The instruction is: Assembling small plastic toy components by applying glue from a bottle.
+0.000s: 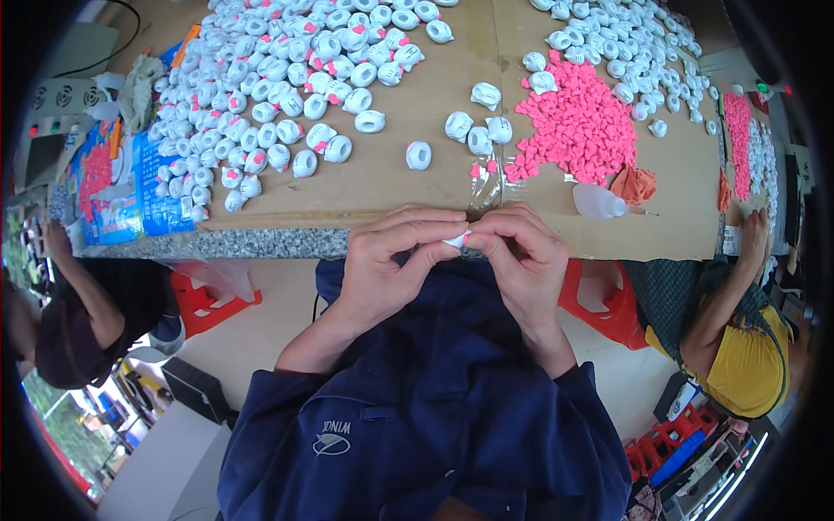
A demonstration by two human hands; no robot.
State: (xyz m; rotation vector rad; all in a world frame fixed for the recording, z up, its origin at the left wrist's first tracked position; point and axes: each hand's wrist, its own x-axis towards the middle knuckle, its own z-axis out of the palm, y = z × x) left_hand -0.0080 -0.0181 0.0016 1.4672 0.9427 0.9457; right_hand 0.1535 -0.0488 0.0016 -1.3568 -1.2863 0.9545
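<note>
At the table's front edge my left hand [382, 260] pinches a small white hollow plastic piece [454, 240] between thumb and fingers. My right hand [528, 265] meets it there, its thumb and forefinger closed on a tiny pink piece [466, 236] pressed against the white one. The fingers partly cover both. Beyond my hands a few loose white pieces [418, 155] lie on the cardboard [434, 195]. A heap of small pink pieces [578, 117] is spread at the right. To the left is a large pile of white pieces [261, 87], several with pink parts on them.
A translucent squeeze bottle [598, 201] with a thin tip lies by an orange-red cloth [634, 185] right of my hands. More white pieces [625, 52] sit at the far right. People work at left [87, 321] and right [738, 347], near red stools [204, 304].
</note>
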